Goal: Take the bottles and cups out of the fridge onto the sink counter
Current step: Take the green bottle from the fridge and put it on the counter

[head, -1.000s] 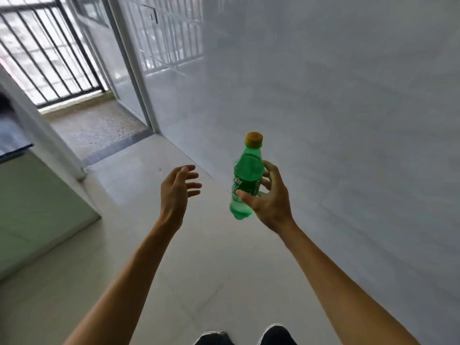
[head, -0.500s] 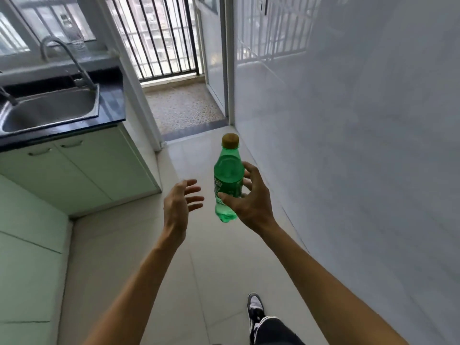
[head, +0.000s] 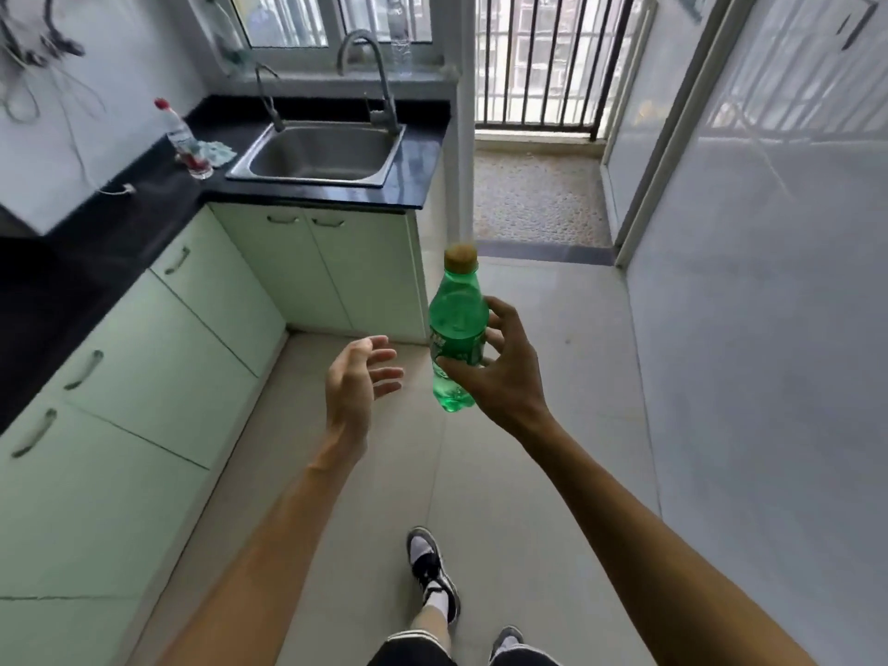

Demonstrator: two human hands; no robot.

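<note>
Green bottle (head: 454, 329) upright in mid-air above the floor (head: 552, 329), gripped round its middle by right hand (head: 499, 372), evidently for carrying | left hand (head: 355, 377) empty beside it, fingers loosely spread | farther off, sink counter (head: 413, 185) well apart, the likely set-down spot | clear bottle (head: 178, 129) and cup (head: 198, 163) standing left of sink (head: 317, 153)
</note>
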